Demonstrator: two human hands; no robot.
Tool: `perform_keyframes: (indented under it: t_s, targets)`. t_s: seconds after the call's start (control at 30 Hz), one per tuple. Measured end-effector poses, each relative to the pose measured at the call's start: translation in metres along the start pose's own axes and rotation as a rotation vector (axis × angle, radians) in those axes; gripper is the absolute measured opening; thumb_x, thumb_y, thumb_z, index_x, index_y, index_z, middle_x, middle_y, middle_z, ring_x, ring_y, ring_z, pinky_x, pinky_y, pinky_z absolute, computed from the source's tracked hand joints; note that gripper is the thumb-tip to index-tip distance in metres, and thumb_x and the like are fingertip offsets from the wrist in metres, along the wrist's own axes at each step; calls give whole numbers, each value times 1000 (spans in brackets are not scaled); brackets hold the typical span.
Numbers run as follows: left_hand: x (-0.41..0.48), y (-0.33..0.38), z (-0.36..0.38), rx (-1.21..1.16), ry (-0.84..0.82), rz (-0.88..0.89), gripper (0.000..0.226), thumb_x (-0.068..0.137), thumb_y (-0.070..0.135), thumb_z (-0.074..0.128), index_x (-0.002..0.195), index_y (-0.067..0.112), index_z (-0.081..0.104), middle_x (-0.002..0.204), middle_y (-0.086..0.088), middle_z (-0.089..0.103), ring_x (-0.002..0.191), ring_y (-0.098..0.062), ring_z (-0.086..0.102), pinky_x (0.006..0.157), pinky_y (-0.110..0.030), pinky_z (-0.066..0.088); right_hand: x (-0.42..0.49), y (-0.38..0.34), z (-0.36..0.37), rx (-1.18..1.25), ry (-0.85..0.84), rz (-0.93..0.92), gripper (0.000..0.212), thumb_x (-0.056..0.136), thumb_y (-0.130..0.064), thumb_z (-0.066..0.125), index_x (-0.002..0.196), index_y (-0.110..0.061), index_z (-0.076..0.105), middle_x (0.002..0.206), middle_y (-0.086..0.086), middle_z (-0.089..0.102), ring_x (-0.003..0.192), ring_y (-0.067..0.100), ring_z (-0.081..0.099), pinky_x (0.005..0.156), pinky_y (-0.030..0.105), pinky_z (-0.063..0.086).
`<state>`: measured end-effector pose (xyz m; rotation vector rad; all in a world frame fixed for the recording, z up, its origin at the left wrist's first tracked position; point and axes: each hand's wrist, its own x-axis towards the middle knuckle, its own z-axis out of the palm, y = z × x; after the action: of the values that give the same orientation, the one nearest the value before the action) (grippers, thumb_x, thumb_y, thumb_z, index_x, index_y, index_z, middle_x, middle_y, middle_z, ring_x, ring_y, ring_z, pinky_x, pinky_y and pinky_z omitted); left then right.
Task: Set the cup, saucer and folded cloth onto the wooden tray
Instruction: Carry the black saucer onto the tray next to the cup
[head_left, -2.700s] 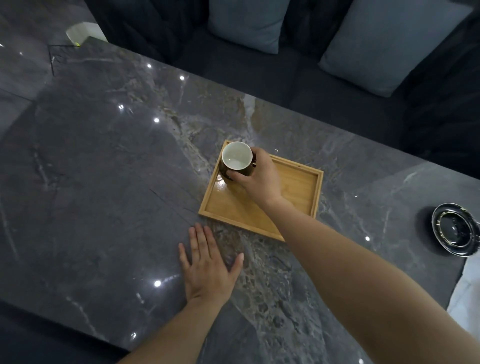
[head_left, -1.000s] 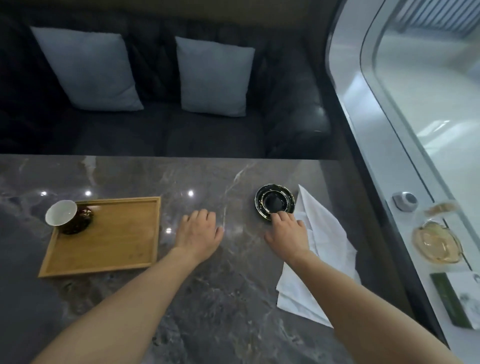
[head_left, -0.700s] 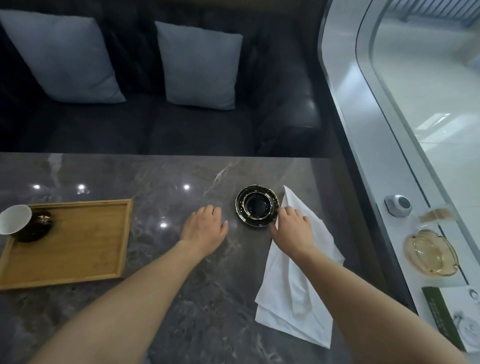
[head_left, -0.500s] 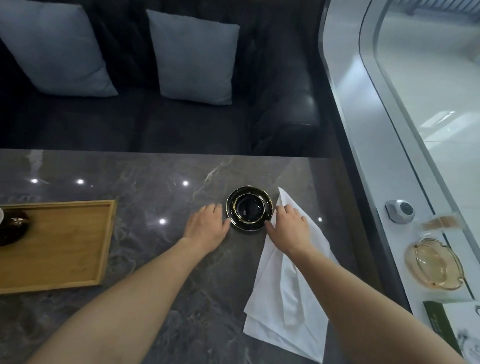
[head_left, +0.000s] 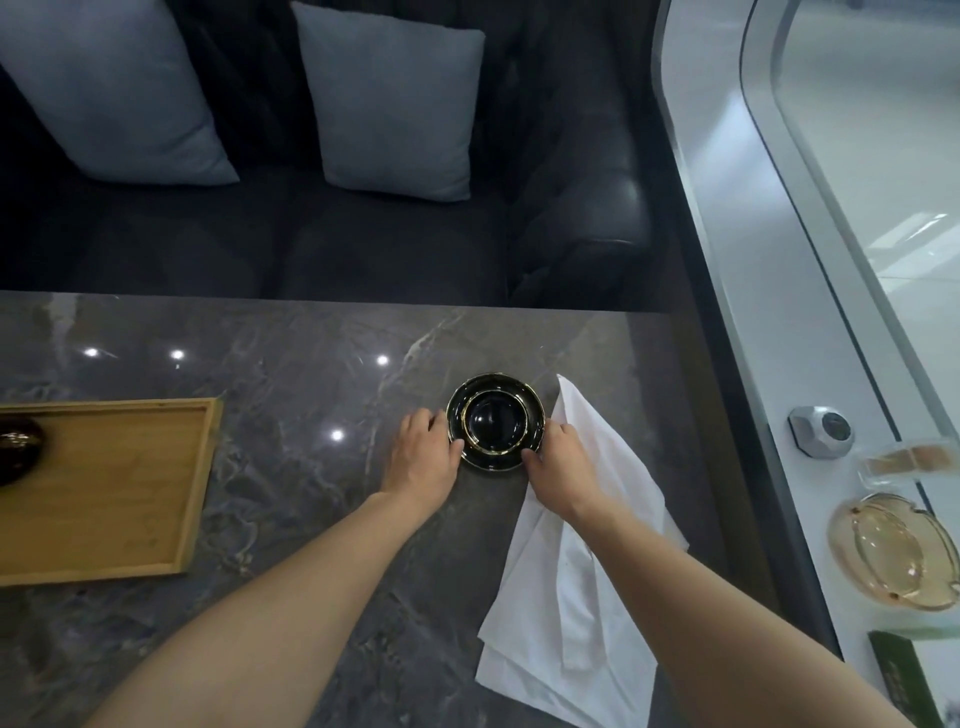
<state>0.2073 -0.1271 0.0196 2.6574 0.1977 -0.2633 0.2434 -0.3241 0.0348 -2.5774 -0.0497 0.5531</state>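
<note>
Both hands (head_left: 423, 457) have closed in, flanking the saucer (head_left: 495, 420).

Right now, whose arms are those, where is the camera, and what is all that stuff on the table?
The arms belong to a person wearing a camera on their head, so you look down as they do. Their left hand and right hand touch either side of a black saucer with gold rings, which sits on the grey marble table. Neither hand has lifted it. A white cloth lies under the right arm. To the left is a wooden tray with a dark cup on it, half out of view.
</note>
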Motion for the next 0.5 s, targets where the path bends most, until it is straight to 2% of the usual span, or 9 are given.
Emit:
perform_keyframes:
  t_s: [0.13,0.2,0.3,0.37,0.5]
  targets:
    - [-10,-4,2,-51,34,-18,30,100,30,57,119,6,60,113,-12,54,108,-29,49,95,-39,42,-7,-5,6,74,5,-3,19,94,-9,55,113,-5,54,113,15,58,104,27,51,88,34,44]
    - [-16,-9,0,-67,45,-24,27,100,29,58,115,7,61,110,-12,55,106,-29,49,92,-38,40,-12,-9,9,69,12,1,18,94,-10,56,111,-6,54,111,15,56,105,28,51,88,36,44]
    - [-28,-20,-6,-100,55,-24,26,99,27,59,115,7,62,109,-12,55,107,-31,49,98,-40,40,-21,-19,15,47,19,-15,20,93,-11,58,112,-4,55,111,16,57,105,30,51,82,32,40]
    - [-37,-31,-13,-119,58,-26,28,100,27,59,117,5,61,109,-13,55,109,-31,49,104,-41,40,-28,-31,20,61,17,-37,24,93,-9,58,117,-4,54,114,15,58,108,30,51,86,33,41]
    - [-59,-58,-35,-162,77,-46,31,100,27,58,121,5,60,112,-13,57,110,-30,50,99,-41,42,-43,-62,34,57,5,-85,29,94,-10,58,121,-4,54,115,16,59,110,31,50,92,37,42]
